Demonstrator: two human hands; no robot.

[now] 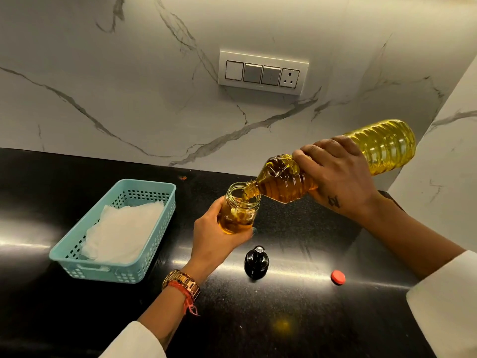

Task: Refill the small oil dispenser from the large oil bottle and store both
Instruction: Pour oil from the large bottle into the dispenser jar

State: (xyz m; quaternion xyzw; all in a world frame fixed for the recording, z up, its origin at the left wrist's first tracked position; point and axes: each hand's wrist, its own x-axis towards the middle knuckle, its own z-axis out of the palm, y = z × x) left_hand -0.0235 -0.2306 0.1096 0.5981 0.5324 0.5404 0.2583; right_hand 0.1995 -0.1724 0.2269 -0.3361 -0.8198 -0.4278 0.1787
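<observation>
Right hand point(338, 174) grips tilted large ribbed plastic oil bottle point(382, 146), mouth at rim of small glass dispenser jar point(238, 209). Left hand point(215, 233) wraps jar above black counter point(296, 319).

Single head view, worn high above a black counter point(77, 189), facing forward and down toward the marble wall point(129, 86), close over both forearms, wide-angle bend at edges
</observation>
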